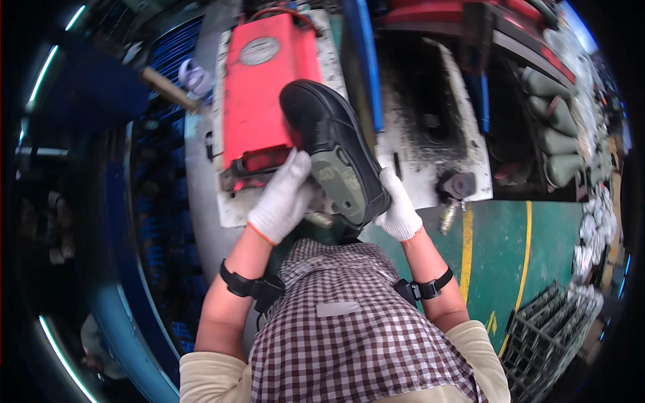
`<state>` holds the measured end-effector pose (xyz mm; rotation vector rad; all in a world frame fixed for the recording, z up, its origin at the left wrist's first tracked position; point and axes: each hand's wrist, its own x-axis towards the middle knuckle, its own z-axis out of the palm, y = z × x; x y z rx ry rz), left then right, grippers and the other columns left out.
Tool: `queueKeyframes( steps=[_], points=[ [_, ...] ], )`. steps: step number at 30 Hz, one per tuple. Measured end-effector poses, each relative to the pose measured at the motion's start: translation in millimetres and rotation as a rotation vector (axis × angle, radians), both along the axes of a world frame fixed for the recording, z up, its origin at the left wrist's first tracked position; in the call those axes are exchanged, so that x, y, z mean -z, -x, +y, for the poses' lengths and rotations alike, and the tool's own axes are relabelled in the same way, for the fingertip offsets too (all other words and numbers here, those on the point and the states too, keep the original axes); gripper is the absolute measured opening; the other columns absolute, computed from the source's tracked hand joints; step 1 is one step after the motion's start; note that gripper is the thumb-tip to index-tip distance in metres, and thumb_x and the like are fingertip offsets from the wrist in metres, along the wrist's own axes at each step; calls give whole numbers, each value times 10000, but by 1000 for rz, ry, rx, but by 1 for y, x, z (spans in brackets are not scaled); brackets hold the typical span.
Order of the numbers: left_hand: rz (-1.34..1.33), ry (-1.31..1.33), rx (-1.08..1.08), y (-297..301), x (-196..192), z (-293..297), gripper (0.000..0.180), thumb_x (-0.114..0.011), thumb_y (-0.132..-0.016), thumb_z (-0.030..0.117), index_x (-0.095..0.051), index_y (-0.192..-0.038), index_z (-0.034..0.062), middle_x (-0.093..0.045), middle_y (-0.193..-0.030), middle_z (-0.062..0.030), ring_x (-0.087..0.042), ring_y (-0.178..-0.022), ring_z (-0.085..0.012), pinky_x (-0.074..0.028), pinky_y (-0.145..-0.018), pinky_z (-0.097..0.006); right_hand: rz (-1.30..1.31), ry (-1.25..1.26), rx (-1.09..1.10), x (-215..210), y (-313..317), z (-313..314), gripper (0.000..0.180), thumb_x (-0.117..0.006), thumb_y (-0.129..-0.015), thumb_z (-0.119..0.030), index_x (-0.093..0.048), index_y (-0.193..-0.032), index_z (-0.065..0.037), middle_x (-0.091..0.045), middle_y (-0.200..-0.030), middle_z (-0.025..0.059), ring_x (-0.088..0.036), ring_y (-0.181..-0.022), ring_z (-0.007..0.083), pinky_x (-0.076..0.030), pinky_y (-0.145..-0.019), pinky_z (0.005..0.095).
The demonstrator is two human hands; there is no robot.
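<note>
A black shoe (321, 117) is held up in front of me, its toe pointing away. A grey-green shoe last (336, 176) fills its opening and faces me. My right hand (400, 208), in a white knit glove, is closed on the heel's right side; some of its fingers are hidden behind the shoe. My left hand (283, 193), gloved alike, is at the shoe's left side, thumb up near the last. Motion smears its fingers, so its grip is unclear. Behind the shoe stands a red machine block (272, 87) on a pale metal plate.
A blackened plate (430, 121) with a metal fitting (457, 191) lies to the right, beyond a blue bar (366, 60). Several green lasts (561, 131) stand at the far right. A wire rack (547, 336) sits on the green floor (494, 248). Dark racking borders my left.
</note>
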<state>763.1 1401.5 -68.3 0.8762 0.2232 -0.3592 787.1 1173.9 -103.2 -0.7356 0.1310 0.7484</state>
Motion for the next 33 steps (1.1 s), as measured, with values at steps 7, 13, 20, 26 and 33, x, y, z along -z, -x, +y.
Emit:
queueKeyframes(
  steps=[7, 13, 20, 26, 33],
  points=[
    [17, -215, -514, 123, 10, 104, 668, -744, -862, 160, -514, -1471, 12, -683, -1311, -120, -714, -1150, -255, -603, -1011, -406, -1156, 600, -475, -21, 14, 108, 580, -615, -1039, -353, -553, -1500, -6, -651, -1308, 180, -622, -1215, 317, -442, -1111, 396],
    [297, -322, -1015, 194, 85, 208, 481, -707, -867, 68, -594, -1333, 45, -687, -1156, -46, -699, -1024, -192, -586, -944, -359, -1547, 1257, -121, 31, 40, 128, 466, -759, -853, -188, -706, -1308, -102, -684, -1211, 111, -614, -1202, 344, -473, -1059, 486],
    [637, -481, -1343, 200, 223, 375, 319, -820, -834, 211, -702, -1101, 82, -690, -1038, -18, -681, -895, -162, -576, -809, -342, -1528, 1423, -96, 55, 47, 131, 447, -755, -855, -104, -712, -1299, -92, -705, -1230, 135, -637, -1196, 345, -485, -1060, 467],
    [672, -772, -1287, 209, 282, 507, 992, -873, -748, 352, -417, -1558, 3, -630, -1376, -191, -654, -1146, -317, -539, -1012, -453, -1506, 1449, -100, 57, 48, 136, 449, -724, -832, -46, -723, -1282, -48, -729, -1156, 137, -667, -1112, 336, -496, -1025, 436],
    [959, -1274, -959, 224, 284, 518, 948, -598, -979, 621, -302, -1648, 17, -417, -1655, -223, -449, -1490, -392, -369, -1205, -447, -1402, 1462, -155, 61, 54, 133, 458, -678, -891, -1, -695, -1348, -16, -707, -1104, 172, -667, -994, 328, -538, -948, 419]
  ],
)
